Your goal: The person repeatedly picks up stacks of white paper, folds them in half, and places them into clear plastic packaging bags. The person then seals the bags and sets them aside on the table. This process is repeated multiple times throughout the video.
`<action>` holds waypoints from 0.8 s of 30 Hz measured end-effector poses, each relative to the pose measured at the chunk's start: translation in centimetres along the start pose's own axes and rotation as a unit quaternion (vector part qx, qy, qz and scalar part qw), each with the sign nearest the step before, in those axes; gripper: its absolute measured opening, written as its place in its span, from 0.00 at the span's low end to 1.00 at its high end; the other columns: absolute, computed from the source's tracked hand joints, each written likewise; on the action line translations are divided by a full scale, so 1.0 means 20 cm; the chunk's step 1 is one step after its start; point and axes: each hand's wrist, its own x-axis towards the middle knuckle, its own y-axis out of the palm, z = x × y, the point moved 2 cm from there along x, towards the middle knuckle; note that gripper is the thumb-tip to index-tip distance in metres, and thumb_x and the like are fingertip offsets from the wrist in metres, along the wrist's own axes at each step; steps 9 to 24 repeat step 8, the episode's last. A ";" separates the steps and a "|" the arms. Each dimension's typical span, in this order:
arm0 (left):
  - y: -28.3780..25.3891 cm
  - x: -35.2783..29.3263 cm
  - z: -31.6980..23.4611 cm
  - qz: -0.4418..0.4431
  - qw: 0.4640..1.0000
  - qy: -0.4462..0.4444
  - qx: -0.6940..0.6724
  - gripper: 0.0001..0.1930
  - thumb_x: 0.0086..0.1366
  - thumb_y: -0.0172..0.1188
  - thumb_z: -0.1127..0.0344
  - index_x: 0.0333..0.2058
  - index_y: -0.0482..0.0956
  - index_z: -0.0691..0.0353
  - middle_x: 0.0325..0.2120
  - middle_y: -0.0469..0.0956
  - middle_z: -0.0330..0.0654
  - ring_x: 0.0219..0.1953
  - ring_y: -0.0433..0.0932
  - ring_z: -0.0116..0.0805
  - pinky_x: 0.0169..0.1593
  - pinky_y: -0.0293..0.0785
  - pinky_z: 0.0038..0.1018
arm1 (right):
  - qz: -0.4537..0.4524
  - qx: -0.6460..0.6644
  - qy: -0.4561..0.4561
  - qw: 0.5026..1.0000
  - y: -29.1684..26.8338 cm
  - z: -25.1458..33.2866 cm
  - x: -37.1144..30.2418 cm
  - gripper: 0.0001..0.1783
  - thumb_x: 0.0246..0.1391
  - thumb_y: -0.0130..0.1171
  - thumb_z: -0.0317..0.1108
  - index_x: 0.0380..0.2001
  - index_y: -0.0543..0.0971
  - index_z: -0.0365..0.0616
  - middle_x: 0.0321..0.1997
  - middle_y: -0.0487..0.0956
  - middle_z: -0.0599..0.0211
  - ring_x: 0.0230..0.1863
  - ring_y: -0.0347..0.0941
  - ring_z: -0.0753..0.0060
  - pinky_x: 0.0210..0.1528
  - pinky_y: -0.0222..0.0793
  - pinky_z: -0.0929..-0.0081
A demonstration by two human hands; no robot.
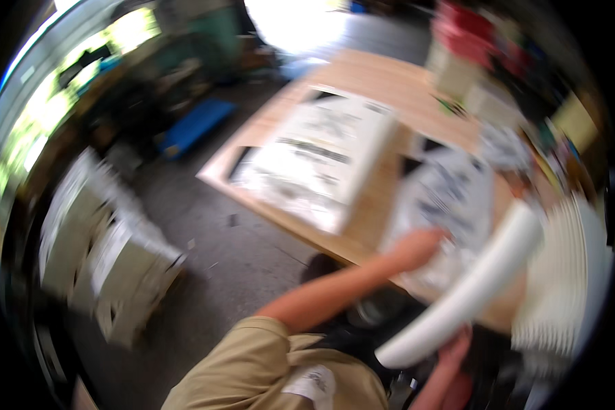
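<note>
My left hand [420,248] reaches over the near end of a clear plastic bag with dark print [441,195] lying on the wooden table. Its fingers look curled closed on the bag's film, though motion blurs them. Low at the right, my right hand [456,346] grips the lower edge of a long, smooth white panel [468,283]. This panel is held up at a slant, its far end over the table's right side and its near end close to my body. It hides part of the bag's near right side.
A stack of printed plastic bags [321,154] lies on the table [379,68], left of the single bag. Several white panels [557,273] stand in a row at the right. Wrapped cartons [109,253] and a blue platform [198,126] are on the floor at the left.
</note>
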 end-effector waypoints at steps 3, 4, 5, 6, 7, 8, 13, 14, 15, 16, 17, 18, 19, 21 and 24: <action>0.03 -0.17 -0.07 -0.044 0.999 -0.016 -0.015 0.25 0.55 0.60 0.74 0.54 0.73 0.64 0.48 0.77 0.53 0.51 0.77 0.54 0.54 0.74 0.42 | -0.008 -0.076 -0.002 0.997 -0.05 0.15 0.01 0.26 0.56 0.61 0.36 0.57 0.72 0.37 0.56 0.75 0.54 0.54 0.70 0.55 0.60 0.66 0.53; 0.20 -0.12 -0.13 -0.006 1.000 0.024 0.016 0.25 0.55 0.61 0.72 0.53 0.71 0.64 0.46 0.76 0.53 0.49 0.77 0.55 0.50 0.75 0.43 | -0.080 -0.081 -0.041 0.993 -0.10 0.27 -0.15 0.21 0.57 0.59 0.32 0.54 0.74 0.39 0.53 0.76 0.58 0.51 0.70 0.60 0.57 0.66 0.55; 0.35 -0.10 -0.15 -0.025 0.996 0.079 0.033 0.24 0.54 0.62 0.72 0.51 0.70 0.62 0.44 0.75 0.52 0.47 0.77 0.54 0.47 0.76 0.45 | -0.109 -0.161 -0.070 0.978 -0.32 0.32 -0.21 0.23 0.66 0.49 0.45 0.57 0.71 0.43 0.53 0.72 0.59 0.51 0.68 0.62 0.56 0.63 0.53; 0.29 -0.16 -0.08 -0.055 0.997 0.045 0.039 0.24 0.53 0.62 0.71 0.50 0.70 0.61 0.44 0.75 0.52 0.46 0.77 0.53 0.44 0.76 0.46 | -0.047 -0.161 -0.076 0.983 -0.28 0.36 0.01 0.26 0.61 0.56 0.43 0.59 0.70 0.43 0.58 0.72 0.56 0.55 0.67 0.55 0.59 0.63 0.48; 0.26 -0.24 -0.10 -0.077 0.996 0.036 0.034 0.24 0.52 0.62 0.71 0.50 0.70 0.61 0.43 0.74 0.51 0.45 0.78 0.53 0.43 0.76 0.46 | -0.018 -0.145 -0.100 0.984 -0.24 0.40 0.02 0.31 0.56 0.63 0.40 0.61 0.70 0.42 0.63 0.72 0.54 0.60 0.67 0.49 0.63 0.63 0.44; 0.32 -0.24 -0.08 -0.087 0.994 0.044 0.050 0.24 0.53 0.61 0.71 0.50 0.69 0.62 0.42 0.74 0.51 0.44 0.78 0.53 0.42 0.77 0.47 | 0.024 -0.153 -0.090 0.984 -0.15 0.42 0.18 0.31 0.56 0.63 0.40 0.61 0.70 0.42 0.63 0.72 0.54 0.60 0.67 0.49 0.63 0.63 0.44; 0.32 -0.24 -0.08 -0.087 0.994 0.044 0.050 0.24 0.53 0.61 0.71 0.50 0.69 0.62 0.42 0.74 0.51 0.44 0.78 0.53 0.42 0.77 0.47 | 0.024 -0.153 -0.090 0.984 -0.15 0.42 0.18 0.31 0.56 0.63 0.40 0.61 0.70 0.42 0.63 0.72 0.54 0.60 0.67 0.49 0.63 0.63 0.44; 0.32 -0.24 -0.08 -0.087 0.994 0.044 0.050 0.24 0.53 0.61 0.71 0.50 0.69 0.62 0.42 0.74 0.51 0.44 0.78 0.53 0.42 0.77 0.47 | 0.024 -0.153 -0.090 0.984 -0.15 0.42 0.18 0.31 0.56 0.63 0.40 0.61 0.70 0.42 0.63 0.72 0.54 0.60 0.67 0.49 0.63 0.63 0.44; 0.32 -0.24 -0.08 -0.087 0.994 0.044 0.050 0.24 0.53 0.61 0.71 0.50 0.69 0.62 0.42 0.74 0.51 0.44 0.78 0.53 0.42 0.77 0.47 | 0.024 -0.153 -0.090 0.984 -0.15 0.42 0.18 0.31 0.56 0.63 0.40 0.61 0.70 0.42 0.63 0.72 0.54 0.60 0.67 0.49 0.63 0.63 0.44; 0.32 -0.24 -0.08 -0.087 0.994 0.044 0.050 0.24 0.53 0.61 0.71 0.50 0.69 0.62 0.42 0.74 0.51 0.44 0.78 0.53 0.42 0.77 0.47 | 0.024 -0.153 -0.090 0.984 -0.15 0.42 0.18 0.31 0.56 0.63 0.40 0.61 0.70 0.42 0.63 0.72 0.54 0.60 0.67 0.49 0.63 0.63 0.44; 0.32 -0.24 -0.08 -0.087 0.994 0.044 0.050 0.24 0.53 0.61 0.71 0.50 0.69 0.62 0.42 0.74 0.51 0.44 0.78 0.53 0.42 0.77 0.47 | 0.024 -0.153 -0.090 0.984 -0.15 0.42 0.18 0.31 0.56 0.63 0.40 0.61 0.70 0.42 0.63 0.72 0.54 0.60 0.67 0.49 0.63 0.63 0.44; 0.32 -0.24 -0.08 -0.087 0.994 0.044 0.050 0.24 0.53 0.61 0.71 0.50 0.69 0.62 0.42 0.74 0.51 0.44 0.78 0.53 0.42 0.77 0.47 | 0.024 -0.153 -0.090 0.984 -0.15 0.42 0.18 0.31 0.56 0.63 0.40 0.61 0.70 0.42 0.63 0.72 0.54 0.60 0.67 0.49 0.63 0.63 0.44; 0.32 -0.24 -0.08 -0.087 0.994 0.044 0.050 0.24 0.53 0.61 0.71 0.50 0.69 0.62 0.42 0.74 0.51 0.44 0.78 0.53 0.42 0.77 0.47 | 0.024 -0.153 -0.090 0.984 -0.15 0.42 0.18 0.31 0.56 0.63 0.40 0.61 0.70 0.42 0.63 0.72 0.54 0.60 0.67 0.49 0.63 0.63 0.44; 0.32 -0.24 -0.08 -0.087 0.994 0.044 0.050 0.24 0.53 0.61 0.71 0.50 0.69 0.62 0.42 0.74 0.51 0.44 0.78 0.53 0.42 0.77 0.47 | 0.024 -0.153 -0.090 0.984 -0.15 0.42 0.18 0.31 0.56 0.63 0.40 0.61 0.70 0.42 0.63 0.72 0.54 0.60 0.67 0.49 0.63 0.63 0.44; 0.32 -0.24 -0.08 -0.087 0.994 0.044 0.050 0.24 0.53 0.61 0.71 0.50 0.69 0.62 0.42 0.74 0.51 0.44 0.78 0.53 0.42 0.77 0.47 | 0.024 -0.153 -0.090 0.984 -0.15 0.42 0.18 0.31 0.56 0.63 0.40 0.61 0.70 0.42 0.63 0.72 0.54 0.60 0.67 0.49 0.63 0.63 0.44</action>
